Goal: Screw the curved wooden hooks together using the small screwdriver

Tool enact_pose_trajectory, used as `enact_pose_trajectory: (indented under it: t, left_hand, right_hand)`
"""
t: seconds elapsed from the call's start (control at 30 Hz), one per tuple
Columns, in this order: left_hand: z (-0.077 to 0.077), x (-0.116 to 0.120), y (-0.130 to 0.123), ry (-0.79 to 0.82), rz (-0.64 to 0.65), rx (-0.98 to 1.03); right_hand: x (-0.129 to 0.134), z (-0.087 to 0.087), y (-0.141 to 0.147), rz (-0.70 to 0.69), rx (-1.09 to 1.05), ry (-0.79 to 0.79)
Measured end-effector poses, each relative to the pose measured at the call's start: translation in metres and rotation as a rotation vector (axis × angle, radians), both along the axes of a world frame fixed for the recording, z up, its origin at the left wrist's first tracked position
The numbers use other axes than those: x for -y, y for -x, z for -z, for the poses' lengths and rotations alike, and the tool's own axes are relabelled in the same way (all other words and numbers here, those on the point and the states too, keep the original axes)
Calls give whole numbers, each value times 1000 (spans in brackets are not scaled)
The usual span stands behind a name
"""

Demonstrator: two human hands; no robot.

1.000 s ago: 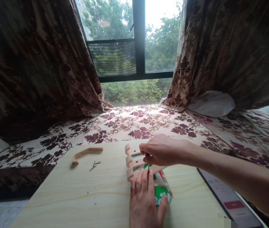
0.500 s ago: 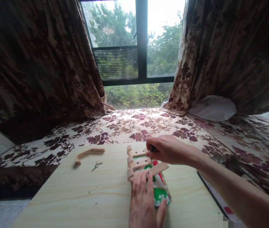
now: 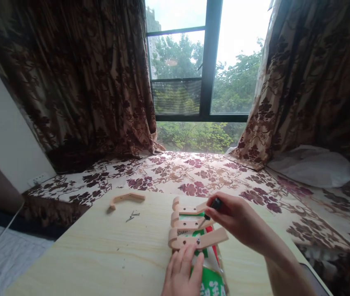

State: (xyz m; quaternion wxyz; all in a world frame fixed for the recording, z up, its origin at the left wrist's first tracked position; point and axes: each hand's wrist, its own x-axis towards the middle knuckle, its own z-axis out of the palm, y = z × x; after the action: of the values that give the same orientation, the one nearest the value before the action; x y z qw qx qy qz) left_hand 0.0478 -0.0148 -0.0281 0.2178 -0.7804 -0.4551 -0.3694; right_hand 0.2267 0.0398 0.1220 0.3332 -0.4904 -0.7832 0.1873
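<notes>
Three curved wooden hooks lie side by side across a green, white and red packet (image 3: 213,279) on the pale wooden board. My right hand (image 3: 228,213) is closed round the black handle of a screwdriver (image 3: 214,205), whose shaft slants down to the middle hook (image 3: 190,224). My left hand (image 3: 182,271) rests with fingers spread on the packet, fingertips against the nearest hook (image 3: 196,240). A screw head stands up from that hook. The farthest hook (image 3: 188,209) has two dark holes. A fourth hook (image 3: 128,197) lies apart at the left, near several screws (image 3: 133,216).
The pale board (image 3: 85,255) carries a few tiny dark bits at its left. Behind it lies a floral cloth (image 3: 175,172) below a window between curtains. A white bag (image 3: 313,166) sits at the right. A dark-edged flat device (image 3: 313,279) shows at lower right.
The view has turned left and up. My right hand has tilted the screwdriver and moved slightly away from the hooks. My left hand stays by the nearest hook.
</notes>
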Motion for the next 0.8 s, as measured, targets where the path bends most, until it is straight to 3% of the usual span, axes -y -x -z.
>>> enact_pose_trajectory:
  t: [0.07,0.2,0.27,0.33,0.4,0.5,0.8]
  left_hand:
    - [-13,1,9,25,75,146]
    - [-34,-12,34,178,6,525]
    - [-35,-25,43,419,33,725]
    - [-31,-36,49,704,162,885]
    - [-26,-42,51,886,311,974]
    - [-21,-41,48,903,360,1057]
    - [-20,-42,34,784,174,1080]
  right_hand:
    - [-1,3,1,-13,-13,0]
    - [-1,10,7,-53,21,13]
    - [-1,11,9,-28,68,0]
    - [-1,12,9,4,115,-22]
    - [-1,12,9,14,144,-34]
    - [1,11,7,12,157,-37]
    - [3,8,8,-20,152,-34]
